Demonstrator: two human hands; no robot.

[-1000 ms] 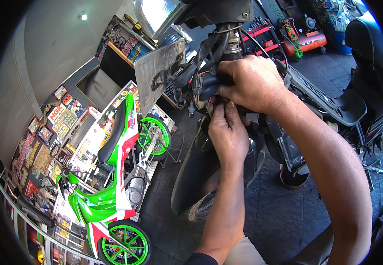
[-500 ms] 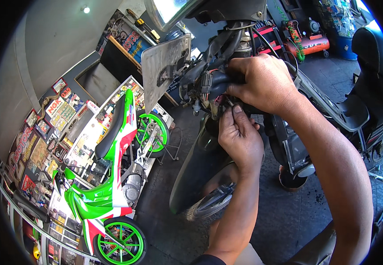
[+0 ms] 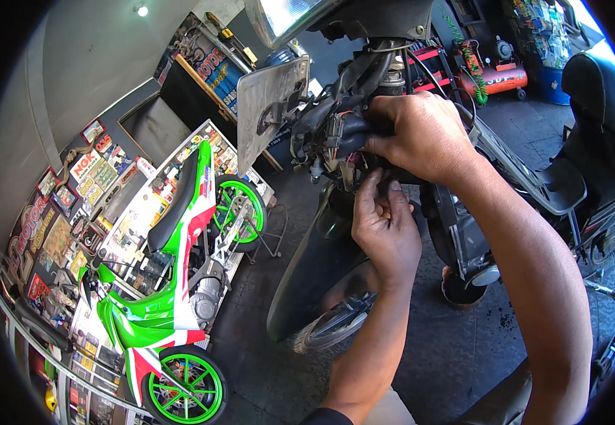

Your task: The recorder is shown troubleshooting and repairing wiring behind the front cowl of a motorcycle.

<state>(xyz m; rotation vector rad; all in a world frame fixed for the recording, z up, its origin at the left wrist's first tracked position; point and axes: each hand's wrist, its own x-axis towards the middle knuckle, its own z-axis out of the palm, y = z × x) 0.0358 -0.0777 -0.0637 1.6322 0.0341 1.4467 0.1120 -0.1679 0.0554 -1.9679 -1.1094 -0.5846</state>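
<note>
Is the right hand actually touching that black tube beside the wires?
Touching. The head view shows the right hand wrapped over the black tube, which sticks out of its grip.

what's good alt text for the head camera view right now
A person's right hand grips a dark wiring bundle on a dark motorcycle, with the left hand just below. A green, white and red motorbike stands at left.
</note>
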